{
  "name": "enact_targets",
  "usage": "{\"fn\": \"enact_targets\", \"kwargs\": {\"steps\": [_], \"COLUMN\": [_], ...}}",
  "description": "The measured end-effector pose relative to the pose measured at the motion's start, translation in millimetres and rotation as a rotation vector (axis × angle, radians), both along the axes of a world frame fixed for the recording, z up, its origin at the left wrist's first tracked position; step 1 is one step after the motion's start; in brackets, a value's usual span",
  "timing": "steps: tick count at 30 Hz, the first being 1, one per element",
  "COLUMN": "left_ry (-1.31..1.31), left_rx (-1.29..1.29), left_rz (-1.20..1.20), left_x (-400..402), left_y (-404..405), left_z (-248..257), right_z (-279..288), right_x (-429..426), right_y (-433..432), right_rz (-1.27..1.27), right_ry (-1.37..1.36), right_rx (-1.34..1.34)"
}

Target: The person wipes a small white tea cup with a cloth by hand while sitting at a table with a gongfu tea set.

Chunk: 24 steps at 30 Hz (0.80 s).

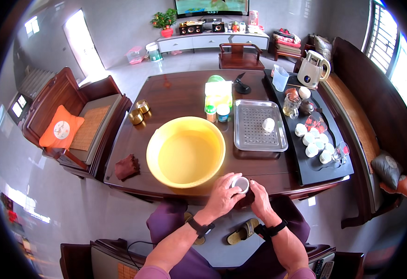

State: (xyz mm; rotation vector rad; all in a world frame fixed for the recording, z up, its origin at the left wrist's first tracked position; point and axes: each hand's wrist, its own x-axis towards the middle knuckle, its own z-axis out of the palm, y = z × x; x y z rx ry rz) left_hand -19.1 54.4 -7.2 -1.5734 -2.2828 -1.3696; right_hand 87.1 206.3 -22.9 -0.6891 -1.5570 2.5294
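Observation:
My left hand point(222, 193) grips a small white cup point(240, 185), its mouth tilted up towards me, over the table's near edge. Close beside the cup, my right hand point(260, 198) is closed around a dark red-brown cloth point(247, 201), mostly hidden by the fingers and hard to make out against the dark wood. Just beyond my left hand stands a large yellow basin point(221, 164) that seems to hold water. A perforated steel tray point(252, 134) lies past my hands, with one white cup point(268, 125) on it.
On the right, a black tea tray point(315, 174) carries several white cups point(311, 150), glassware and an electric kettle point(311, 69). A brown cloth point(127, 166) and brass-coloured containers point(136, 117) sit at left. Behind the basin are a tissue pack point(218, 93) and two small jars point(223, 113).

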Motion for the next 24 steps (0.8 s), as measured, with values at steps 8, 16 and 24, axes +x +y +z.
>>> {"fn": "enact_targets", "kwargs": {"steps": [8,16,24], "left_ry": [0.013,0.102,-0.115], "left_rx": [-0.062,-0.022,0.063], "left_rz": [0.110,0.040,0.030], "left_x": [0.5,1.0,-2.7], "left_y": [2.1,1.2,3.5], "left_z": [-3.6,3.6,-3.8], "right_z": [9.0,8.2,1.6], "right_x": [0.7,3.9,-1.8], "right_y": [-6.9,4.0,-4.0], "right_rz": [-0.034,-0.068,-0.116], "right_ry": [0.047,0.073,0.137], "right_rx": [-0.041,-0.193,-0.326]}}
